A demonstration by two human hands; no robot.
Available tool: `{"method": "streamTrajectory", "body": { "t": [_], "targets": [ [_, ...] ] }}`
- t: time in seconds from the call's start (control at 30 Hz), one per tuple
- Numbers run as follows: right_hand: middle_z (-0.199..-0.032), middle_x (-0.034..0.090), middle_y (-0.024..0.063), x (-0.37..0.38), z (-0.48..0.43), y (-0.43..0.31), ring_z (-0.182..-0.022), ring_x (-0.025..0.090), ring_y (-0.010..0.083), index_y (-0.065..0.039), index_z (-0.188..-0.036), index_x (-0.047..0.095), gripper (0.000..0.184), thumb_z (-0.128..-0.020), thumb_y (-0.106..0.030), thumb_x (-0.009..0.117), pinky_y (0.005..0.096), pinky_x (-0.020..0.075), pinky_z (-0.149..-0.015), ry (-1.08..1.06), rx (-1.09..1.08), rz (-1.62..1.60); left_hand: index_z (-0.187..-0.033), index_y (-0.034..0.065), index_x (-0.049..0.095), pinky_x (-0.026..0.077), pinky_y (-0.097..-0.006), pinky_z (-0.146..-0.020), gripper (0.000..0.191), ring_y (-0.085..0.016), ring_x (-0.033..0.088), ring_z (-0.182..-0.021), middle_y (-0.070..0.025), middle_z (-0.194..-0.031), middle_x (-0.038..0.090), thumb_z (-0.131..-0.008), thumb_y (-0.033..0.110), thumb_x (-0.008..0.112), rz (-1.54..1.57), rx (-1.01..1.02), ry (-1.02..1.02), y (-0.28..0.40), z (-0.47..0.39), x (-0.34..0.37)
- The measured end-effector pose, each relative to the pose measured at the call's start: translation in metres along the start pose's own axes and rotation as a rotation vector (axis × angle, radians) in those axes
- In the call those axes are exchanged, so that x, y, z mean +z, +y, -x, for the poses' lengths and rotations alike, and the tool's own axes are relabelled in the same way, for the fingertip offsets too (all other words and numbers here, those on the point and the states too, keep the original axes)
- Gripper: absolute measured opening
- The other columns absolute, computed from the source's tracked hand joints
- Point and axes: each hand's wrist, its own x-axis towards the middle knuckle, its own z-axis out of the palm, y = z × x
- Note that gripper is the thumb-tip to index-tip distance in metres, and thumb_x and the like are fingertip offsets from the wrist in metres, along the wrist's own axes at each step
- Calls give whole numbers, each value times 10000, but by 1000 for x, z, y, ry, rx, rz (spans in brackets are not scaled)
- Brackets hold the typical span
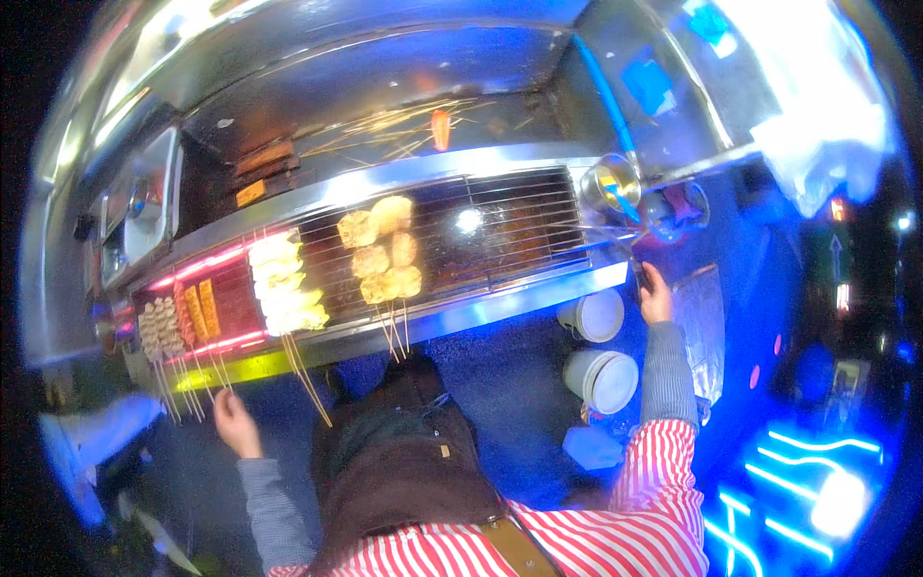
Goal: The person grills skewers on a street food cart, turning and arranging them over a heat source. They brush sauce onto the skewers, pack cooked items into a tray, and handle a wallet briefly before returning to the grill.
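My left hand [236, 425] is at the ends of wooden sticks under the left part of a long grill [519, 290]; the fingers look pinched on one stick. Above it lie orange skewered strips [208, 308] and pale skewered pieces [159, 326]. Pale yellow skewers [283, 283] lie to their right, and round browned pieces on sticks [369, 261] sit mid-grill. My right hand [655, 292] is at the grill's right end, closed around the dark handle of what looks like metal tongs [613, 236], whose far end points over the wire grate [519, 216].
Behind the grill are loose bamboo sticks [375, 130] and an orange-red object [440, 130]. A metal cup [610, 182] with a blue-handled tool and a clear container [674, 213] stand right. Lidded white buckets [611, 382] sit below. Metal trays [151, 209] are left.
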Motion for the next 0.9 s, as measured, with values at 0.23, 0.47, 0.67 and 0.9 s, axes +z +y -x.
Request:
{"method": "streamTrajectory", "body": {
  "t": [0.23,0.47,0.67,0.9],
  "targets": [
    [-1470,578,156,-5,57,97,-1384,550,260,-11,-1502,485,602,-923,148,524,381,421,-1172,269,82,-347,-1280,63,602,464,-239,-610,303,-91,611,-745,5,-985,706,-1080,291,593,566,-628,-547,69,26,90],
    [-1453,592,167,24,-1,135,-1353,572,278,-10,-1506,487,671,-855,143,533,415,428,-1162,119,-121,-363,-1200,43,629,532,-336,-739,292,-166,635,-824,-72,-937,679,-1114,274,472,830,-731,-618,123,35,106],
    [-1500,555,168,27,-46,105,-1376,546,274,-23,-1566,420,759,-847,202,513,389,406,-1170,66,7,-354,-1014,108,560,334,-273,-548,183,-101,367,-585,38,-711,430,-1104,216,444,1063,-779,-566,115,33,92],
    [-1570,499,185,16,-65,52,-1455,476,302,17,-1543,448,731,-826,157,498,435,330,-1237,-62,-96,-252,-960,112,581,279,-268,-497,185,-86,328,-535,61,-644,370,-1079,210,479,1160,-809,-561,78,-9,49]
  ]
}}
